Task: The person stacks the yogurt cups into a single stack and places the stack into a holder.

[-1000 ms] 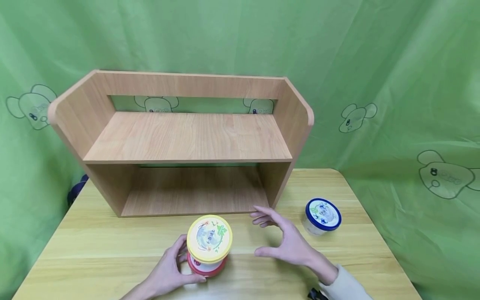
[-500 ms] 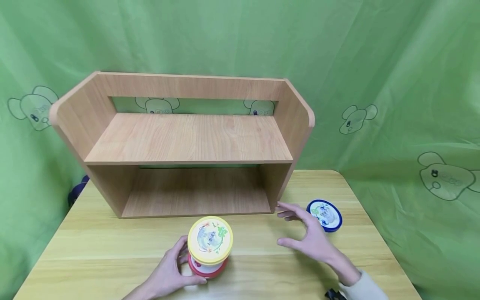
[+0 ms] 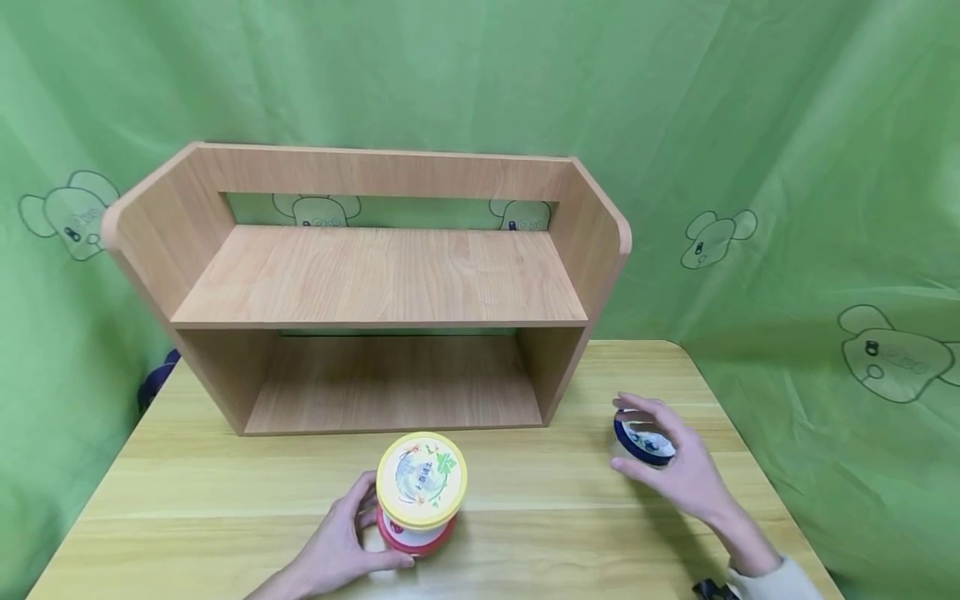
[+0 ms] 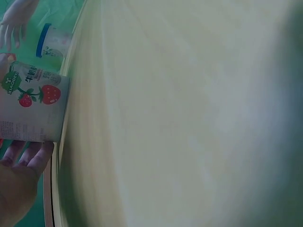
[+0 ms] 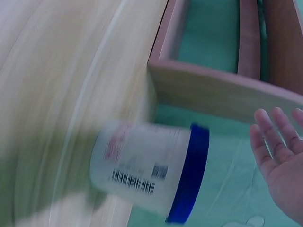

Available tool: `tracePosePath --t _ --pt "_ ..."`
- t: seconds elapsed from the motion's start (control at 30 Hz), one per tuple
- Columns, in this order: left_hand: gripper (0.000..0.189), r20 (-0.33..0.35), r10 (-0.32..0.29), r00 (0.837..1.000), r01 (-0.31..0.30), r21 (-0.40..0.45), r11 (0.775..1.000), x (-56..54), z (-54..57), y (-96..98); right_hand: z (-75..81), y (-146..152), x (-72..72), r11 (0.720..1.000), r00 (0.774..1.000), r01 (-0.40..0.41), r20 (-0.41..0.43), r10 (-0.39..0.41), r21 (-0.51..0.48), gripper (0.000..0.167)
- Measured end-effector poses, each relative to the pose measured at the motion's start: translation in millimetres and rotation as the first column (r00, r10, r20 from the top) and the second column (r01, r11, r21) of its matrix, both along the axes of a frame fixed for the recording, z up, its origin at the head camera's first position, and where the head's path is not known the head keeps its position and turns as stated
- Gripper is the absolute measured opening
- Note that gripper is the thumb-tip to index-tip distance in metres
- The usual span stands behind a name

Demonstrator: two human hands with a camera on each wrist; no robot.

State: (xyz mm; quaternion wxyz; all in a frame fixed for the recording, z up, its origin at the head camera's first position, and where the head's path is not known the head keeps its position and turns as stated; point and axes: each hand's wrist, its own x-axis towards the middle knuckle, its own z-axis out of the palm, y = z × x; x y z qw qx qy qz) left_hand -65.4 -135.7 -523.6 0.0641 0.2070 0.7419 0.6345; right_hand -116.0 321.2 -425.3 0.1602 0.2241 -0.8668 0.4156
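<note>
A: Where did you have your left hand [image 3: 337,533]?

B: Low over the table [image 3: 225,492], fingers and thumb curled round the red tub [image 3: 417,547], with the yellow tub [image 3: 422,481] stacked on top. Your head camera gave mostly lids; your left wrist camera alone showed the strawberries [image 4: 49,94] printed on the red tub's side.

A: And your right hand [image 3: 684,467]?

B: You had it at the blue tub [image 3: 647,442], to the right of the shelf [image 3: 378,275], fingers spread and only loosely bent, with nothing in its grasp. From the head, your fingers hid part of the blue lid and looked close around it. Your right wrist camera showed a gap between fingertips and lid, plus a barcode [image 5: 133,182] that you couldn't see from the head.

A: Was your thumb touching it?

B: You couldn't really tell; from the head, thumb and tub merged.
</note>
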Motion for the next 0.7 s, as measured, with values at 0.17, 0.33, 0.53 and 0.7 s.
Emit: tracePosePath --t 0.17,0.33,0.53,0.7 --pt "0.087 -0.005 -0.003 1.0 0.003 0.003 1.0 0.0 -0.4 -0.3 1.3 15 2.6 0.998 0.998 0.068 -0.005 -0.068 0.016 0.085" --pt "0.087 0.0 -0.009 1.0 0.009 0.006 1.0 -0.2 -0.6 -0.3 0.3 30 0.8 0.994 0.994 0.107 -0.032 -0.106 0.03 0.084" --pt "0.087 -0.011 -0.01 1.0 0.01 0.003 1.0 -0.7 -2.0 -0.6 -4.9 48 -1.6 0.987 0.987 0.159 -0.028 -0.158 0.01 0.08" --pt "0.086 -0.022 -0.008 1.0 0.008 0.009 1.0 -1.3 -2.4 -0.7 -11.1 60 -2.5 0.984 0.984 0.18 -0.019 -0.18 -0.01 0.08"
